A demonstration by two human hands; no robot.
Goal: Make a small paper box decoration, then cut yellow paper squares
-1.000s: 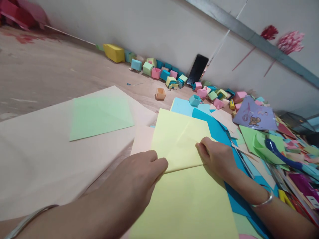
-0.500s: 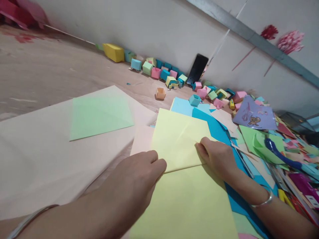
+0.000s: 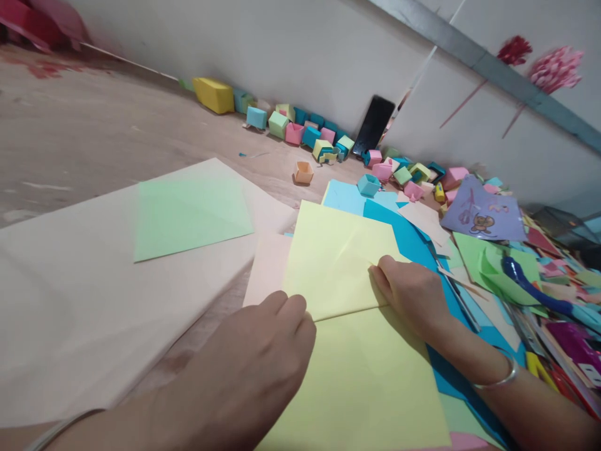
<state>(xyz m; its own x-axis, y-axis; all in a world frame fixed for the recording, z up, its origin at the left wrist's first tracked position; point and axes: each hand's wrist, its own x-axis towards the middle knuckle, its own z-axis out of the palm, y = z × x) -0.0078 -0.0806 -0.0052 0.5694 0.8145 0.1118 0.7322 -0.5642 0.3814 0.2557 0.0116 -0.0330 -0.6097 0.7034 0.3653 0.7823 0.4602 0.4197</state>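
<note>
Folded over on itself, a pale yellow sheet of paper (image 3: 345,260) lies in front of me, its folded edge running between my hands. My left hand (image 3: 267,351) is closed at the left end of that edge, its fingertips hidden behind the knuckles. At the right end, my right hand (image 3: 408,288) pinches the paper between thumb and curled fingers. More yellow paper (image 3: 366,382) extends below the edge, towards me. Blue paper (image 3: 404,235) and a pale pink sheet (image 3: 265,269) lie partly underneath.
A light green sheet (image 3: 195,219) rests on large cream paper (image 3: 94,300) at left. Small paper boxes (image 3: 295,133) line the wall, with a phone (image 3: 374,127) leaning there. At right lie scissors (image 3: 539,369), a dark blue handle (image 3: 530,288) and a purple drawing (image 3: 486,210).
My left hand has rolled forward and shifted slightly down at the yellow paper's edge. My right hand keeps its pinch. The view has tilted a little.
</note>
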